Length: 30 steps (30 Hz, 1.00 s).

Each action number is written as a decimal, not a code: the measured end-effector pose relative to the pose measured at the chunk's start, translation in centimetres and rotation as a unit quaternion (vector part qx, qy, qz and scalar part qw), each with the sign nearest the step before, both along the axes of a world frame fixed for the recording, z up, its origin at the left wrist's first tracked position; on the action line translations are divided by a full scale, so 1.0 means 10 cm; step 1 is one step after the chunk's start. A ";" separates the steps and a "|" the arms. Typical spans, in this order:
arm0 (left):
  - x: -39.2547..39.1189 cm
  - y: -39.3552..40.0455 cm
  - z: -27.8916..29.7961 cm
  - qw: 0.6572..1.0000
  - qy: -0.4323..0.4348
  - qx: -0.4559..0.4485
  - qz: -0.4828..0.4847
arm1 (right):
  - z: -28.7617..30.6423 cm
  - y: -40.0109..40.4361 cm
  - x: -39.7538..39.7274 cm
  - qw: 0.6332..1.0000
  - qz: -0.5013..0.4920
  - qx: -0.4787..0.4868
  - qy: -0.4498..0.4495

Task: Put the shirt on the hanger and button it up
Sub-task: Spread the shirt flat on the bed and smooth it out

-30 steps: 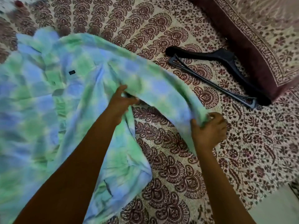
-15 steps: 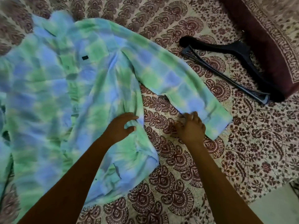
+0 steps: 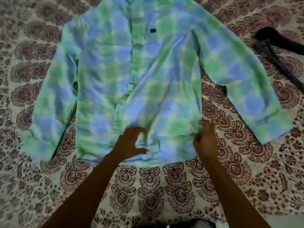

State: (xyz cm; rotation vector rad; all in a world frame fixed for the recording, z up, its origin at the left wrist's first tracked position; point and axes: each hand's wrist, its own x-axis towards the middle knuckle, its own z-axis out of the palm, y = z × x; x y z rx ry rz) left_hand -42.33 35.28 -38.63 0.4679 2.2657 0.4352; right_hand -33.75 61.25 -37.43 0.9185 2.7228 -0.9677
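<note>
The blue-and-green checked shirt (image 3: pixel 148 76) lies spread out front-up on the patterned bedspread (image 3: pixel 148 186), sleeves angled out to both sides, its front placket running down the middle. My left hand (image 3: pixel 131 143) is at the bottom hem near the middle, with fabric bunched between its curled fingers and thumb. At the hem's right corner, my right hand (image 3: pixel 205 139) grips the side edge of the shirt. The black hanger (image 3: pixel 266 34) lies on the bed at the far right, beyond the right sleeve and partly cut off by the frame. The picture is motion-blurred.
The printed maroon-and-cream bedspread covers the whole view. Its near edge shows at the bottom right.
The shirt has been pulled flat and straightened so that it lies centred in front of me. Both hands have moved to its bottom hem. The view has shifted left, pushing the hanger to the right edge.
</note>
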 end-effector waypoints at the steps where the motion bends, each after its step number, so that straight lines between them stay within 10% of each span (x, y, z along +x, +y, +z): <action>1: 0.11 -0.04 -0.06 0.997 0.051 -0.039 -0.052 | 0.00 0.01 0.07 1.000 0.004 0.028 -0.002; 6: 0.29 0.09 -0.14 0.971 0.225 -0.060 -0.053 | -0.14 0.01 0.23 0.967 0.159 0.199 -0.030; 20: 0.23 -0.34 -0.24 0.924 0.320 -0.208 0.012 | -0.26 0.17 0.12 0.896 0.316 0.312 0.011; 30: 0.53 -0.10 0.22 0.944 0.301 0.066 0.121 | 0.08 0.37 0.40 0.986 0.021 0.135 0.095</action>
